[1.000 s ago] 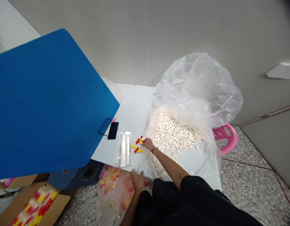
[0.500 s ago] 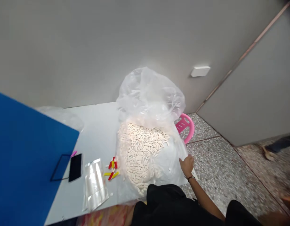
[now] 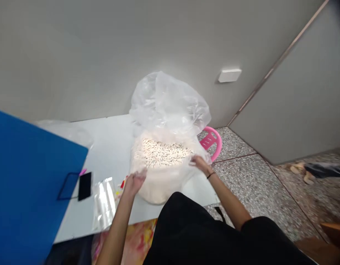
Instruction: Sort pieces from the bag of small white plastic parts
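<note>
Left grip (image 3: pixel 136 181) and right grip (image 3: pixel 201 164) pinch the plastic bag (image 3: pixel 170 105) by its edge; white pieces (image 3: pixel 164 154) lie inside.

The single view looks from the person's own head, forward and steeply down over the dark clothing (image 3: pixel 192 235) onto the left hand (image 3: pixel 135 181) and right hand (image 3: pixel 201 164) at the plastic bag (image 3: pixel 170 106). It is well back from the grip, wide enough to take in the table (image 3: pixel 112 143) around it, the wall (image 3: pixel 103 55) beyond it, the blue panel (image 3: pixel 26 184) to its left and the speckled floor (image 3: pixel 250 184) to its right.
</note>
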`<state>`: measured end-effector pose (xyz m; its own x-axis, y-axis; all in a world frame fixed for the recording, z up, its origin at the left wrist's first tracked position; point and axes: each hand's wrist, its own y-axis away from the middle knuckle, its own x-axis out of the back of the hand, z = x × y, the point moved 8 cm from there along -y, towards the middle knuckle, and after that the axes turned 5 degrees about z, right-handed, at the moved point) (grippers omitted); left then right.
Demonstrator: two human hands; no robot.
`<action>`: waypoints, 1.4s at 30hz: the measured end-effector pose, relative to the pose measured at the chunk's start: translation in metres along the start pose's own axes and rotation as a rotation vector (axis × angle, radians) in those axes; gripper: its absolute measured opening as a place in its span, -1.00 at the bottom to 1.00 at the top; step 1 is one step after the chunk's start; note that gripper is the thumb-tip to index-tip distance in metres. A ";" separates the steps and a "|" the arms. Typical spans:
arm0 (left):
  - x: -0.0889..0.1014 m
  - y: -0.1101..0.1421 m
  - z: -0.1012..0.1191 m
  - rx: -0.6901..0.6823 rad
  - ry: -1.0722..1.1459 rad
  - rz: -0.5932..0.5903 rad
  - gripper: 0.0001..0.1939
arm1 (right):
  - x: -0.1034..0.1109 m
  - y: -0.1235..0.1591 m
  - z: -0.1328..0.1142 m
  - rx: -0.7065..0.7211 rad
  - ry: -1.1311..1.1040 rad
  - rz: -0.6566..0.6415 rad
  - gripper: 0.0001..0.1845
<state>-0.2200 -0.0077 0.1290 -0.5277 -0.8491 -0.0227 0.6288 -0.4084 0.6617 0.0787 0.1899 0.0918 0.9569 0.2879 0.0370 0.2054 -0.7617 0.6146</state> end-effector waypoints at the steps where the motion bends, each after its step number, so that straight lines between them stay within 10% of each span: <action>1: 0.000 -0.006 0.017 0.017 0.054 -0.011 -0.89 | -0.002 -0.013 -0.032 0.051 -0.047 -0.034 -0.83; 8: -0.021 -0.010 0.114 -0.024 0.261 -0.161 -0.89 | -0.034 -0.065 -0.178 0.233 -0.225 -0.148 -0.95; 23: -0.081 0.019 0.243 -0.315 0.189 -0.389 -0.95 | -0.017 -0.087 -0.290 0.508 -0.421 -0.123 -0.82; 30: -0.099 0.066 0.324 -0.660 0.288 -0.529 -0.93 | -0.022 -0.045 -0.349 0.698 -0.604 -0.163 -0.83; 34: -0.097 0.077 0.296 -0.680 0.245 -0.563 -0.94 | -0.016 -0.023 -0.310 0.583 -0.589 -0.100 -0.83; 42: -0.110 0.041 0.148 -0.594 -0.285 -0.523 -0.58 | 0.033 0.003 -0.209 0.607 -0.397 -0.066 -0.70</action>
<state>-0.2206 0.1186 0.2699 -0.9085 -0.4171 0.0264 0.4173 -0.9018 0.1126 0.0677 0.3189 0.2597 0.9174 0.1996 -0.3444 0.2321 -0.9711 0.0555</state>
